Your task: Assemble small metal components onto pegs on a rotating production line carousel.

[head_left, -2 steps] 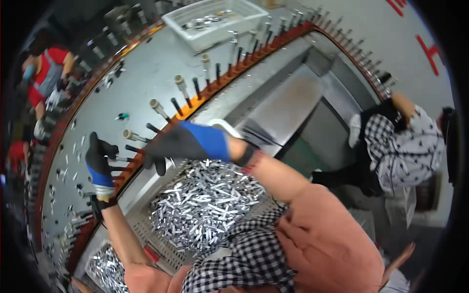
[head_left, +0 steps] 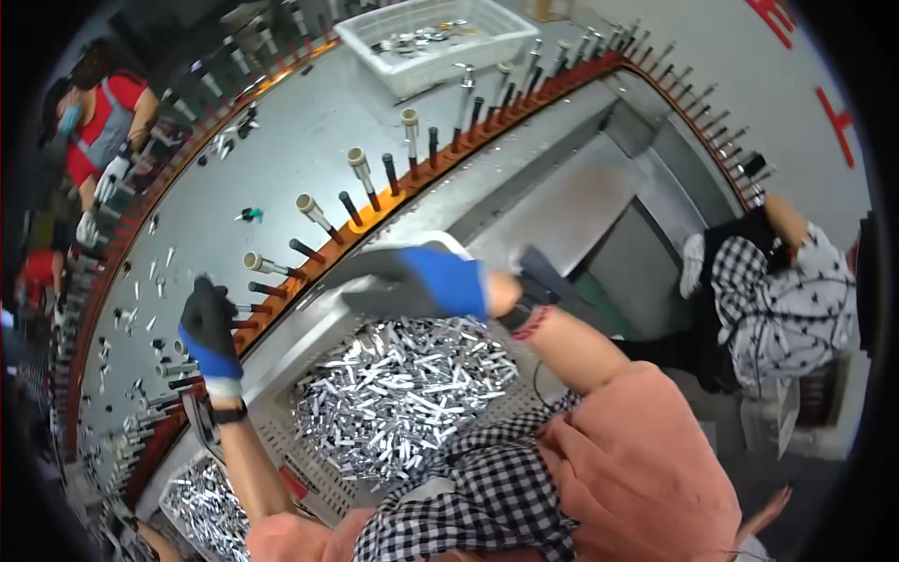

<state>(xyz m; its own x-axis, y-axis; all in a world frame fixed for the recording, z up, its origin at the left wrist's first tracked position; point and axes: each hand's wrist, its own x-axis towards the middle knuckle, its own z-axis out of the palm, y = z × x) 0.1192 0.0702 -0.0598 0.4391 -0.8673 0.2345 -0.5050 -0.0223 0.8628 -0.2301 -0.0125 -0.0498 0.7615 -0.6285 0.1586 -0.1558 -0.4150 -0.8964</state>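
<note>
My left hand (head_left: 212, 332), in a black and blue glove, is by the brown rail (head_left: 426, 178) at the belt's near edge. Its fingers are curled in beside a short peg with a shiny metal end (head_left: 251, 308); what they hold, if anything, is hidden. My right hand (head_left: 412, 283), gloved alike, is over the far edge of a light basket (head_left: 314, 482) heaped with small silver metal tubes (head_left: 403, 393). Motion smears its fingers, so their grip is unclear. Along the rail stand black pegs (head_left: 349, 208), some carrying metal tubes with beige ends (head_left: 359, 164).
Past the rail, a grey table (head_left: 281, 169) holds scattered small parts and a white bin (head_left: 449, 66). A metal trough (head_left: 562, 206) lies right of the basket. A second basket of silver parts (head_left: 201, 496) is at lower left. Co-workers (head_left: 103, 122) are at far left and right.
My right hand has swung right and slightly down, away from the left hand and the pegs. My left hand has shifted a little right and down; the whole view has also shifted slightly.
</note>
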